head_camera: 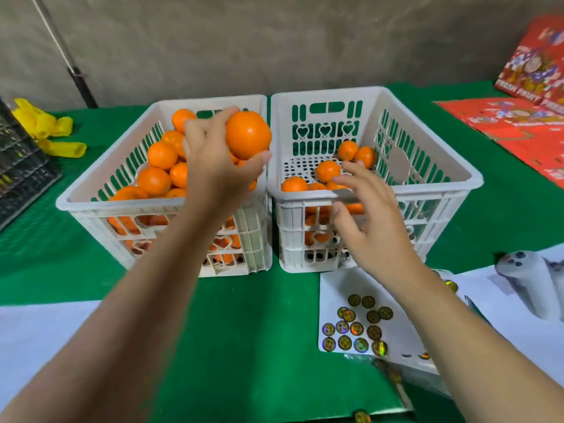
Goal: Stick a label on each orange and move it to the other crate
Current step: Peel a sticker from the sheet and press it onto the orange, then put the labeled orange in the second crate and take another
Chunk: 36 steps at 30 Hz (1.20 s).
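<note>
Label sheet [360, 325] flat; left hand [213, 160] grips round orange [247, 135].

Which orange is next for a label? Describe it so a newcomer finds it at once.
Start at the two white crates on the green cloth; the left crate is heaped with fruit. Above its right rim, the left hand grips one orange. It alone is lifted clear of the pile.

Left hand [213, 154]: raised, forearm extended forward, fingers and thumb curled in a grip. Right hand [370, 221]: lower, palm down, fingers [357, 170] spread and loosely extended, holding nothing. Both forearms bare.
</note>
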Available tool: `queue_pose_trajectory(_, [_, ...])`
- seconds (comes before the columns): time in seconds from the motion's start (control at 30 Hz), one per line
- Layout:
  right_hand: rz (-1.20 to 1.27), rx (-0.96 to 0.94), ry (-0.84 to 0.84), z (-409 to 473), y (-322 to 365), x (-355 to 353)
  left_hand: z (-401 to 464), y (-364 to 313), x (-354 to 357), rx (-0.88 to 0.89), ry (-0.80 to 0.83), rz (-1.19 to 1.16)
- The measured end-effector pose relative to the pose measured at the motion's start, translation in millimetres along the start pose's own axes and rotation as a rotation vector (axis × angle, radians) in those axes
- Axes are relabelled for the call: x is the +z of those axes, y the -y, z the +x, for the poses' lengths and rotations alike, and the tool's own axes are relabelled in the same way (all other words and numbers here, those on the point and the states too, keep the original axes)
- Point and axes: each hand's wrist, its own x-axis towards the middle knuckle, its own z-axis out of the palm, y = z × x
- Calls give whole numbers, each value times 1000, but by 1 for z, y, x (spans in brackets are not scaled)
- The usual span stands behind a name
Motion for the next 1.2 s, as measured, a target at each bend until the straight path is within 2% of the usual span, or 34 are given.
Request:
queue_pose_trajectory(0.07, [13,6,-48,-29,-8,0,-63,-7,7,113,10,-168])
queue_pose_trajectory(0.13, [-90,24,-54,-58,-20,0,-123,-9,24,128,61,-254])
queue_pose_trajectory(0.2, [-206,63,-48,-80,-37,-4,-169,-7,47,65,164,-334])
queue_pose_trajectory(0.27, [-285,160,-20,-92,-56,-11,-198,-8,69,-65,356,-398])
queue_pose_trajectory(0.4, [-442,468,258,-101,-86,-20,-229,-2,110,-233,574,-648])
queue_pose_trajectory(0.5, [-458,515,392,-103,-90,-16,-234,3,128,-306,644,-709])
queue_pose_trajectory(0.73, [-431,481,329,-104,-93,-14,-238,15,136,-368,619,-723])
queue_pose_trajectory(0.9, [-343,366,108,-104,-78,-22,-237,14,135,-404,593,-767])
queue_pose_trajectory(0.97, [-87,390,138,-102,-62,-25,-237,14,136,-408,573,-783])
queue_pose_trajectory(1.07, [266,454,296,-100,-36,-24,-237,12,137,-413,534,-831])
queue_pose_trajectory(1.2, [254,494,385,-97,-22,-17,-237,11,139,-445,459,-860])
